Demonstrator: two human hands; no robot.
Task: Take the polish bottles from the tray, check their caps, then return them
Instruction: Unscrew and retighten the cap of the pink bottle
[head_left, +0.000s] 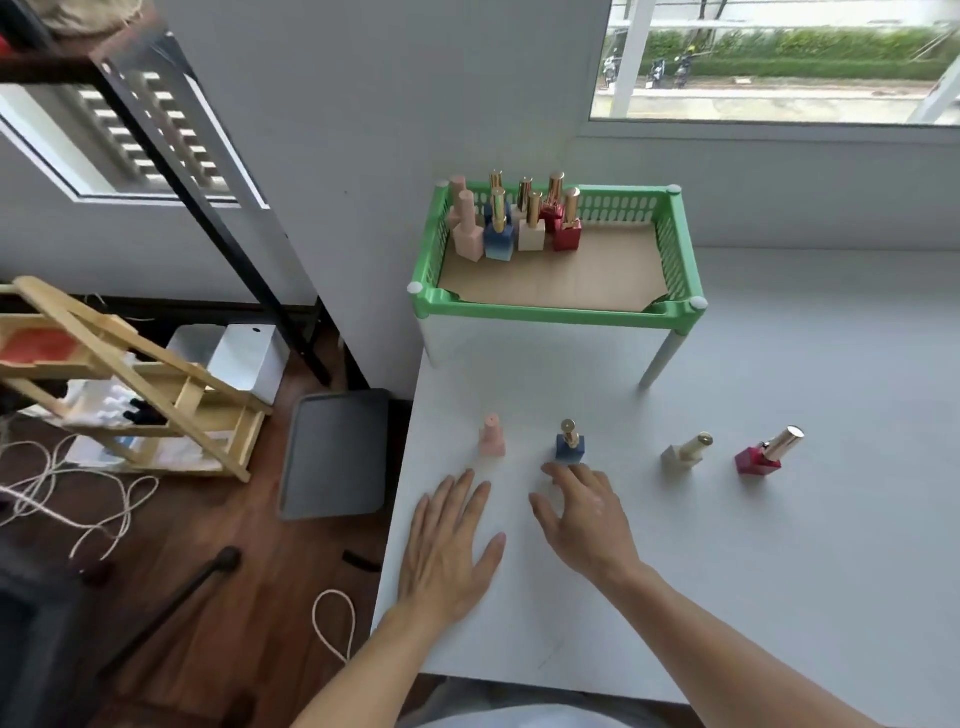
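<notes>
On table (779, 519) | blue bottle (570, 448) just beyond R hand (587, 519) fingertips (549, 471)

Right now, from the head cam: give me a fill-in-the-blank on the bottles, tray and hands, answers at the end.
1. The number of bottles standing out on the white table, in front of the tray, is ____.
2. The tray has a rim coloured ____.
3. The right hand has its fingertips nearest the bottle coloured ____.
4. The left hand lies flat and holds ____.

Missing words: four; green; blue; nothing
</notes>
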